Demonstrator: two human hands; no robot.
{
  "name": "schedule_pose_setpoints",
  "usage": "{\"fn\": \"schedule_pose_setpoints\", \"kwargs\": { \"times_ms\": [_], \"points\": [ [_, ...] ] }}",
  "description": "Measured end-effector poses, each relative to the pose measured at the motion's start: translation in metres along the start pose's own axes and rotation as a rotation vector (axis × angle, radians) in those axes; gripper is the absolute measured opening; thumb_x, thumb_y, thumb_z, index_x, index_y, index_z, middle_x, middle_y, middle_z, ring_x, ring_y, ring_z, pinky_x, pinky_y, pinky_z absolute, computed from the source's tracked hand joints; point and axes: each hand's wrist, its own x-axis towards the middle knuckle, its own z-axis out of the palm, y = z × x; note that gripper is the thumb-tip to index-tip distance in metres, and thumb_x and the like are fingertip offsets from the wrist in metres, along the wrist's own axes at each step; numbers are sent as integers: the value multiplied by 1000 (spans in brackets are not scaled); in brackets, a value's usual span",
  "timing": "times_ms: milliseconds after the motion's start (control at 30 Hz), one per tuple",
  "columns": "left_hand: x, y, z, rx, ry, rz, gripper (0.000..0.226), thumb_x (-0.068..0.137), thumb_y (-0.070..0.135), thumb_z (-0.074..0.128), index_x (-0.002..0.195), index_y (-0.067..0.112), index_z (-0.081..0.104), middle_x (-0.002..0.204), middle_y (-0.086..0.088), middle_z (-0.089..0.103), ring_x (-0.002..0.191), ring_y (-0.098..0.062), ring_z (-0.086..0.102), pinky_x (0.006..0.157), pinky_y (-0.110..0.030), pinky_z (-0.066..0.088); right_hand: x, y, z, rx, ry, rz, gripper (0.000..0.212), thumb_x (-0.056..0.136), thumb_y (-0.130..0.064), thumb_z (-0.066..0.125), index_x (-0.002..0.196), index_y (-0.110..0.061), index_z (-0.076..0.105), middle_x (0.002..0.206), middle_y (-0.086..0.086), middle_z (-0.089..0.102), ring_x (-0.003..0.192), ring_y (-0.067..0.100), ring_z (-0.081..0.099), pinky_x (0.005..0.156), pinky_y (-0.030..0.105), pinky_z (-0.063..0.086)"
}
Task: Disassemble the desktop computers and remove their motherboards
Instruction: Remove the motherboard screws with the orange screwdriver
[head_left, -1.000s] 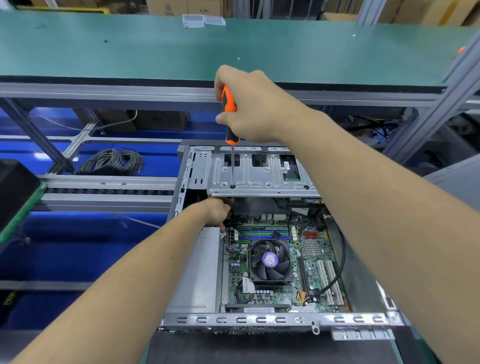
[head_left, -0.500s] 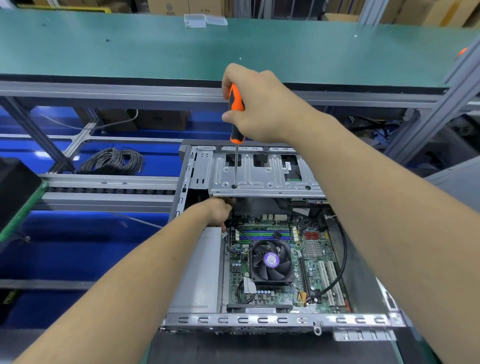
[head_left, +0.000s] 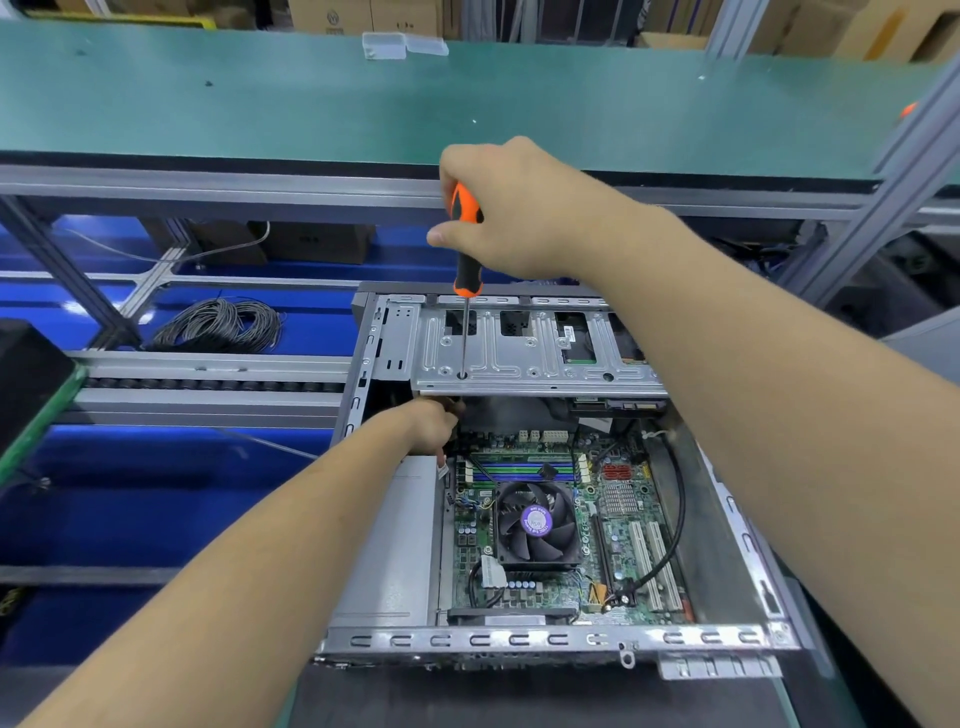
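Screwdriver shifted right, motherboard encased.

R hand fisted, L hand reaching

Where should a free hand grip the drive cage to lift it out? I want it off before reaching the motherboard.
Probably by the drive cage's near edge, coming from the board side: that flat lip overhangs the motherboard, leaving room for fingers underneath, where the left hand already reaches. The right hand holds the screwdriver upright on its top.
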Motion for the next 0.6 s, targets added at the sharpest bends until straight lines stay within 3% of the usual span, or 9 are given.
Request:
{"fn": "schedule_pose_setpoints", "kwargs": {
  "times_ms": [67,200,300,367,433,500,600],
  "points": [
    [2,-1,1,-40,-1,-9,47,111,21,25,125,-8,60,119,-16,70,101,-21,59,96,-28,41,-2,-2,1,27,18,-10,26,96,-44,59,102,-21,50,103,7,57,92,30,56,69,34,39],
    [4,-3,3,-94,-4,15,48,110,25,22,142,-4,43,102,-16,74,73,-13,58,96,-31,42,-1,-6,1,27,31,-8,24,96,-42,59,101,-21,49,101,7,57,93,31,56,72,35,42],
    [6,-5,2,-45,10,28,48,111,27,23,127,-2,58,91,-12,74,69,-9,55,75,-24,41,0,-5,2,37,35,1,25,96,-42,59,103,-19,50,102,7,57,92,31,57,71,36,43],
    [5,-4,2,-23,16,25,49,111,28,23,103,3,64,85,-9,73,67,-7,52,62,-21,39,0,-3,3,56,42,12,25,96,-42,59,103,-19,50,99,7,57,90,30,57,67,34,41],
    [4,-3,2,-13,27,27,47,111,29,23,86,8,57,90,-12,73,66,-5,53,59,-19,38,1,-2,3,58,44,17,25,96,-43,59,101,-20,49,97,6,56,91,30,57,66,34,39],
    [3,-3,2,-20,40,30,40,111,30,22,93,10,52,81,-10,68,68,-3,56,57,-19,39,1,0,3,56,47,21,25,96,-44,59,100,-22,48,98,6,56,93,31,56,66,34,39],
    [0,-2,1,-24,29,34,46,111,27,24,81,11,55,78,-4,64,89,-12,66,56,-17,39,2,1,4,67,53,29,25,96,-43,59,100,-21,49,96,5,55,90,30,57,60,33,36]
  ]
}}
